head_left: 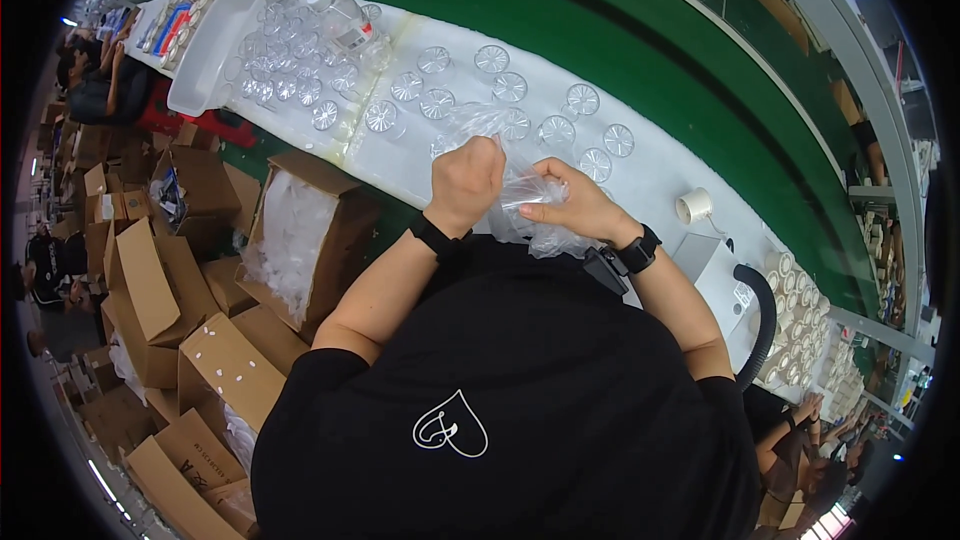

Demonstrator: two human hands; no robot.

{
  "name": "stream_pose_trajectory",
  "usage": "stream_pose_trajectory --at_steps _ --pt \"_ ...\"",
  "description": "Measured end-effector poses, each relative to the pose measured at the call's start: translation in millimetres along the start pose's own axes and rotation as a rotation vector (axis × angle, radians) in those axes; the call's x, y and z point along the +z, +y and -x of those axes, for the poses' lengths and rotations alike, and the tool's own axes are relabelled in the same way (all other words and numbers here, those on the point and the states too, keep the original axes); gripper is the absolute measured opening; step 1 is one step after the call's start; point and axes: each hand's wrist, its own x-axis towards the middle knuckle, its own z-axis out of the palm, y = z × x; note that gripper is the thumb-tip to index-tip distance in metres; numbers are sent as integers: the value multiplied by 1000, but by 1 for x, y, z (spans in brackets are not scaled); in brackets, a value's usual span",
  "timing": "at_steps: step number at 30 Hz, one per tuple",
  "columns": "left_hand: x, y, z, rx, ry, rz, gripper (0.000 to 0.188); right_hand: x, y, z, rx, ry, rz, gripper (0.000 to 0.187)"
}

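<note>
In front of my chest, my left hand [467, 182] is closed in a fist, gripping the upper part of a crinkled clear plastic bag [510, 223]. My right hand [580, 205] curls around the bag's other side, thumb and fingers pressing on it. Something clear and rounded seems to sit inside the bag, but the folds hide what it is. Just beyond my hands, several clear ribbed cups [556, 131] stand apart from each other on the white-covered table [400, 165].
More clear cups crowd the table's left part beside a plastic bottle [345, 20] and a white tub [215, 55]. At right are a white roll [693, 205], a grey machine with a black hose [758, 315] and stacked white pieces [795, 325]. Opened cardboard boxes [325, 235] stand at left.
</note>
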Motion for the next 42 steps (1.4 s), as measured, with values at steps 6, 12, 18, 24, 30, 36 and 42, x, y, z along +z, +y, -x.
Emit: stream_pose_trajectory --at_steps 6,12,18,24,30,36,42 --pt "-4 2 4 -185 -27 183 20 -5 -5 0 146 70 -145 47" --pt "-17 -6 3 -612 -344 1037 16 -2 -13 2 2 303 325 46" --pt "-28 0 7 -755 -673 938 15 -6 -4 -5 184 272 122 56" --pt "-30 11 4 -604 -640 617 16 -5 -2 -8 128 365 267 59" --pt "-26 6 11 -206 -606 523 15 -9 -5 -14 185 398 447 71" --pt "-9 -14 35 -232 -959 517 39 -8 11 -19 362 532 535 76" --pt "2 -21 33 -401 -1023 723 57 -2 29 -25 58 512 548 80"
